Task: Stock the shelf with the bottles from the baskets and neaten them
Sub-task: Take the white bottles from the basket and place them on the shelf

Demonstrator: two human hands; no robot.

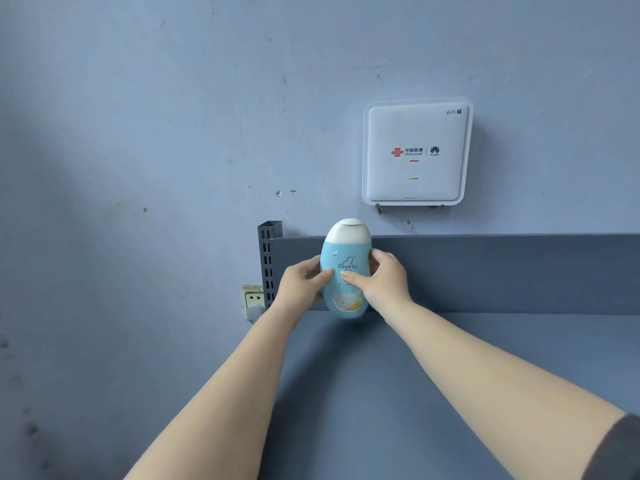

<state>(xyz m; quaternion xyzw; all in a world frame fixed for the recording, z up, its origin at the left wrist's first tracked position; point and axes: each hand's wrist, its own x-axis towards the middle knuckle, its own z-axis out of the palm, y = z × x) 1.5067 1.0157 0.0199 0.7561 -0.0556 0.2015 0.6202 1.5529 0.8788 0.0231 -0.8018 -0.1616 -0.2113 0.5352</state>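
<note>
A light blue bottle (346, 258) with a white cap stands upright at the back left of the grey shelf (485, 358), against the shelf's back panel (502, 271). My left hand (303, 282) grips its left side, thumb across the label. My right hand (382, 280) holds its right side, thumb on the front. No baskets are in view.
A slotted grey upright post (267, 258) stands at the shelf's left end. A wall socket (252, 301) sits just left of it. A white WiFi router (415, 152) hangs on the blue wall above the shelf, with a cable below it.
</note>
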